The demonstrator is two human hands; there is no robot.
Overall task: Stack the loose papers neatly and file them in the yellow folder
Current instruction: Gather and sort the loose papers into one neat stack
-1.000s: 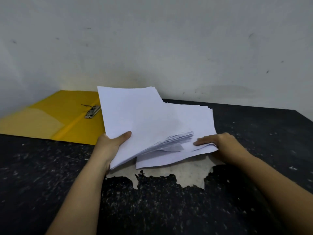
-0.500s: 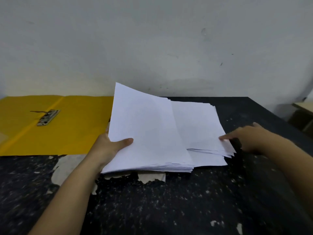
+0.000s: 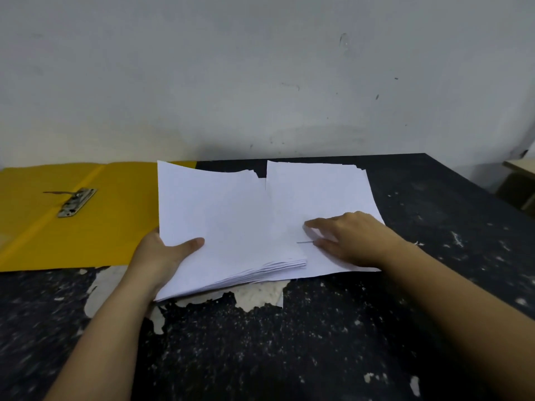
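A thick stack of white papers (image 3: pixel 231 221) is lifted at its left edge off the dark table. My left hand (image 3: pixel 165 256) grips that edge, thumb on top and fingers underneath. To the right, several more white sheets (image 3: pixel 315 189) lie flat on the table, partly under the stack. My right hand (image 3: pixel 350 235) rests on those sheets, fingers spread and pointing left; whether it pinches a sheet is unclear. The yellow folder (image 3: pixel 121 215) lies open at the left, its metal clip (image 3: pixel 75 201) on the spine.
The black speckled table (image 3: pixel 289 342) has a patch of peeled surface (image 3: pixel 254 296) just below the papers. A grey wall (image 3: pixel 260 82) stands behind. The table's right edge runs diagonally, with a piece of furniture (image 3: pixel 518 180) beyond it.
My right hand has moved from the right edge of the flat sheets onto their top, reaching left. The held stack stays in my left hand. The camera view has shifted slightly.
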